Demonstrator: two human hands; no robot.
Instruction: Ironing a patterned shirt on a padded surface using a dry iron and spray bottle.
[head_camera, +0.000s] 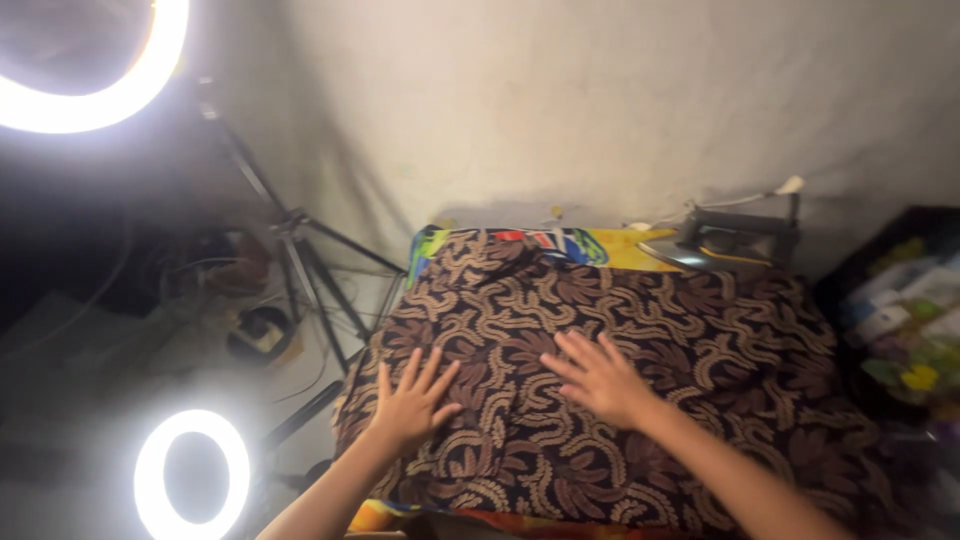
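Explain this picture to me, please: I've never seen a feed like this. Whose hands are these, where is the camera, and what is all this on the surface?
There is one view, from a camera worn on the person's head, looking down. There is no machine: both hands are bare. The left hand and the right hand lie flat, fingers spread, on a dark brown patterned cloth. Neither grips anything. The cloth covers a board with a colourful cover. An iron rests at the far end, its cord running to the wall. Two ring lights glow on the left, beside a tripod.
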